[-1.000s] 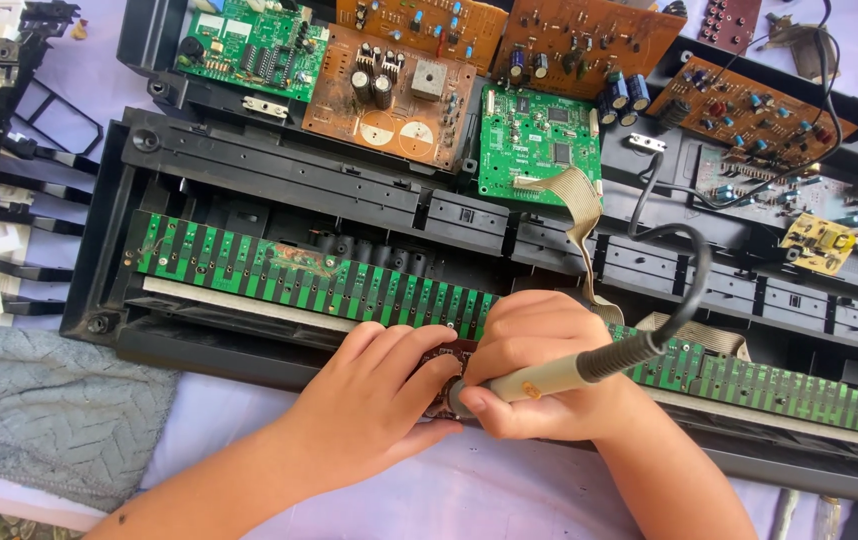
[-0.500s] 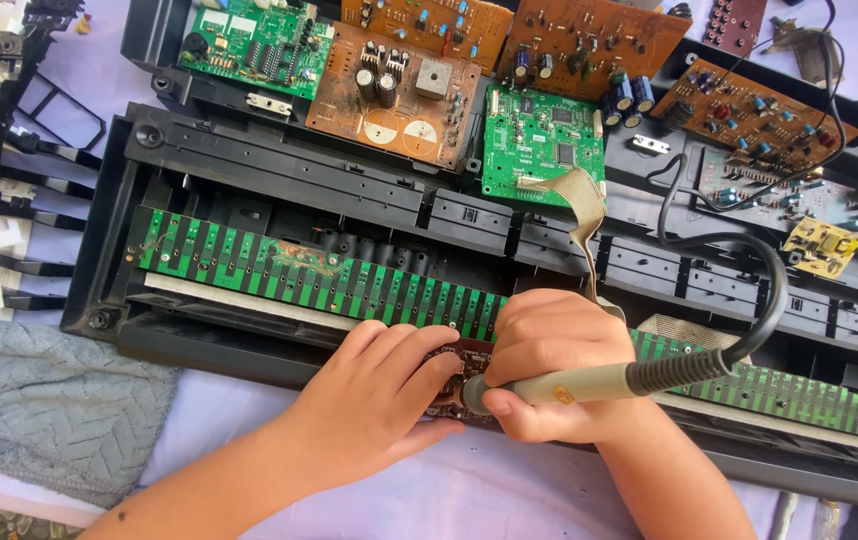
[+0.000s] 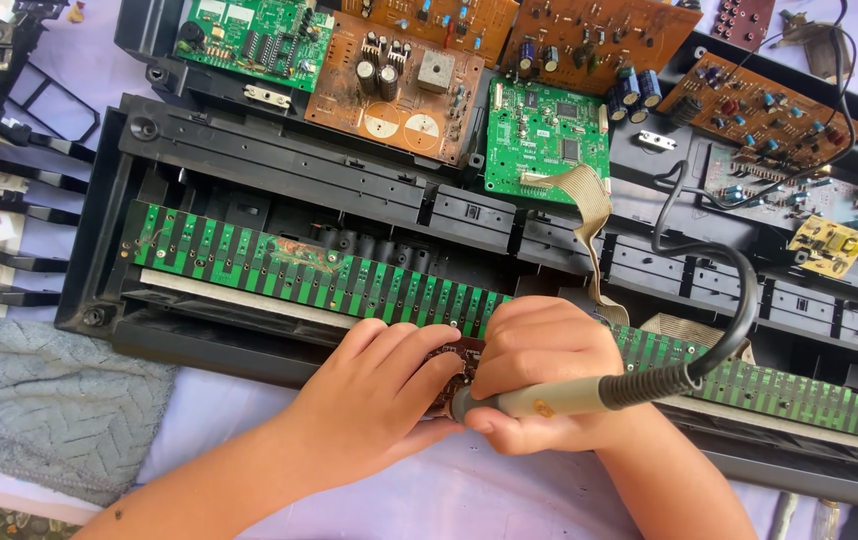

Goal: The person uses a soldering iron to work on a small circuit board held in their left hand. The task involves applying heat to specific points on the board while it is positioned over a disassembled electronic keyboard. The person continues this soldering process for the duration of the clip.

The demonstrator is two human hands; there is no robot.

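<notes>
At the lower left of the frame a grey knitted cloth [image 3: 44, 410] lies on the desk [image 3: 429, 500]. Just right of it starts the black keyboard casing [image 3: 279, 170], with a long green contact strip [image 3: 279, 265] running diagonally toward the lower right. In the lower middle, the left hand [image 3: 379, 395] rests palm down, fingers loosely curled, fingertips touching a small brown circuit board [image 3: 454, 365]. Touching it on the right, the right hand [image 3: 539, 375] is closed around a soldering iron [image 3: 549, 398], its tip end at the small board; whether the tip touches is hidden. The iron's black cable [image 3: 739, 290] loops upward. Green and brown boards [image 3: 549, 125] line the upper frame.
</notes>
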